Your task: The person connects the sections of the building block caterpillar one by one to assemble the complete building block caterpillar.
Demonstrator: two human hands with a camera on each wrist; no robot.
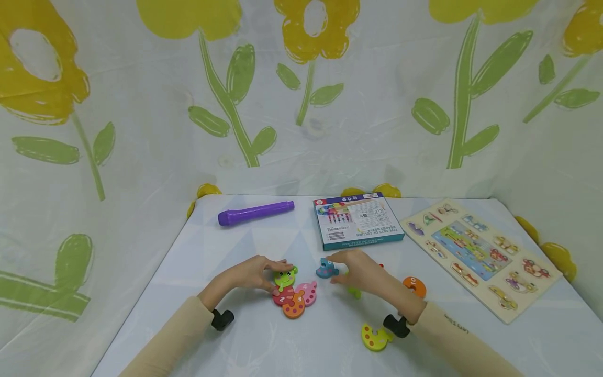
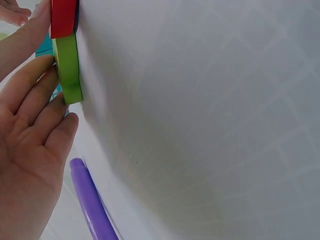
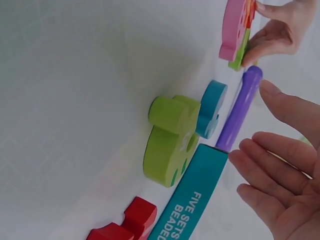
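Note:
My left hand [image 1: 252, 273] pinches the joined wooden puzzle pieces at their left edge. In the left wrist view its thumb is by the red piece [image 2: 63, 20], with fingers along the green piece [image 2: 69, 70]. The joined group has a smiling green head [image 1: 285, 279], a red 2 piece [image 1: 281, 298], an orange 3 piece [image 1: 294, 308] and a pink 4 piece [image 1: 308, 294]. Beside a blue piece [image 1: 325, 269] hovers my right hand [image 1: 358, 268], fingers spread. The right wrist view shows that hand [image 3: 285, 175] apart from the blue piece [image 3: 212, 107] and a green piece [image 3: 165, 150].
A yellow-green piece [image 1: 373, 337], an orange 10 piece [image 1: 415, 287] and a red piece [image 3: 137, 217] lie to the right. Behind stand a purple stick [image 1: 256, 212] and a beaded-boxes carton [image 1: 358, 222]. A wooden peg-puzzle board [image 1: 501, 309] lies far right.

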